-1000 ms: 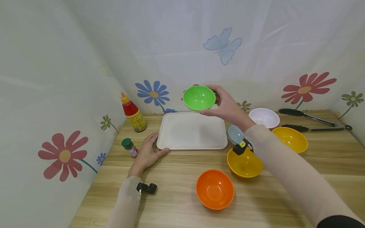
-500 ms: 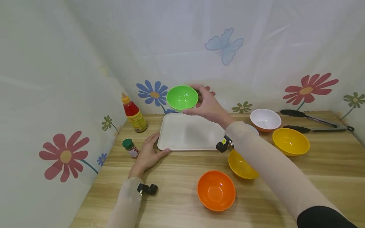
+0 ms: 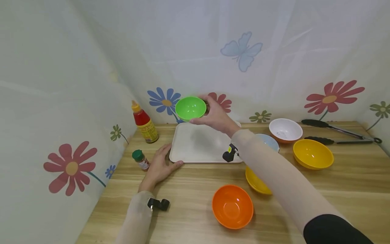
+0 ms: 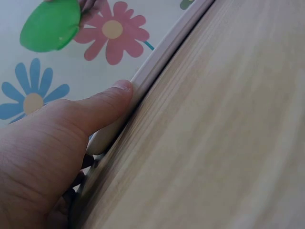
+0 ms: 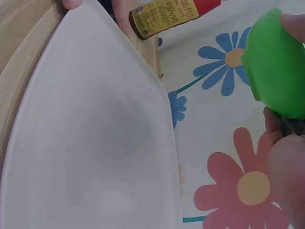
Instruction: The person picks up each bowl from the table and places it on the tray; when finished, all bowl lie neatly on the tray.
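My right hand (image 3: pixel 217 115) grips a small green bowl (image 3: pixel 190 107) by its right side, thumb at the front, its mouth facing up and tilted toward me. The bowl is raised over the back edge of a white rectangular tray (image 3: pixel 201 145). My left hand (image 3: pixel 159 167) holds the tray's near left corner. Its thumb (image 4: pixel 112 98) lies on the front edge, while the other fingers run along the left side, mostly hidden in the left wrist view. From the right wrist, the green bowl (image 5: pixel 276 67) shows from its underside, with fingers around it.
Left of the tray stand a red sauce bottle (image 3: pixel 145 123) and a green-capped spice jar (image 3: pixel 141 160). An orange bowl (image 3: pixel 233 207) sits in front. Rightward are two yellow bowls (image 3: pixel 313 154), a light blue bowl (image 3: pixel 268 141) partly behind my sleeve, a white bowl (image 3: pixel 285 129) and black-tipped tongs (image 3: pixel 344 132).
My right hand has carried the green bowl leftward along the tray's back edge, slowing and dipping slightly in the last half second. My left hand has stayed at the tray corner.
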The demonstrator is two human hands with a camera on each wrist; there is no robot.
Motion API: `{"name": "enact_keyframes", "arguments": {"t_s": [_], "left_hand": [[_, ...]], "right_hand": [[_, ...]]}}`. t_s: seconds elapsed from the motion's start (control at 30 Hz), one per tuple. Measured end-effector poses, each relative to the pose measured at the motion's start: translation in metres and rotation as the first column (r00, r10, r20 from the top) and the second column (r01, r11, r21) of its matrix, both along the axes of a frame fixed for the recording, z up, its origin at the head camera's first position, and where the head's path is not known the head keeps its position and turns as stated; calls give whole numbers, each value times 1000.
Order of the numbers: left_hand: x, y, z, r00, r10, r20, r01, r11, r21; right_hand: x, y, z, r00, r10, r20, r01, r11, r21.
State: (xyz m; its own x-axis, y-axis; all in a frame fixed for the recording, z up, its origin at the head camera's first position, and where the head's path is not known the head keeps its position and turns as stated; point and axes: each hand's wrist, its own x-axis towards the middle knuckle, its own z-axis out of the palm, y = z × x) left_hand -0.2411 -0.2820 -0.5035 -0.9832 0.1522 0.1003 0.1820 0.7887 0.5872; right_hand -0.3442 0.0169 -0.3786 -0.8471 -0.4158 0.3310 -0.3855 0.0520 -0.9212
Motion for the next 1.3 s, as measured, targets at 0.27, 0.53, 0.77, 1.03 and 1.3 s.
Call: {"name": "enact_keyframes", "arguments": {"t_s": [0.27,0.53,0.77,1.03,1.3], "left_hand": [[-1,-1,-1,1000,-1,2,1,1000,-6],[0,-4,1,1000,14,13,-14,1000,-22],[0,-2,0,1000,-7,-11,7,1000,-18],[-1,-1,1,1000,-2,-9,2,1000,-13],[0,0,3,1000,6,3,-6,1000,6]], "right_hand": [[-5,-10,-12,999,-21,27,20,999,39],[-9,-21,-25,997,-43,70,36,994,104],[-14,-29,-38,994,-55,94,37,984,176],[-17,-33,-53,992,-70,108,44,973,227],[-17,-33,-66,991,-71,114,36,959,281]]}}
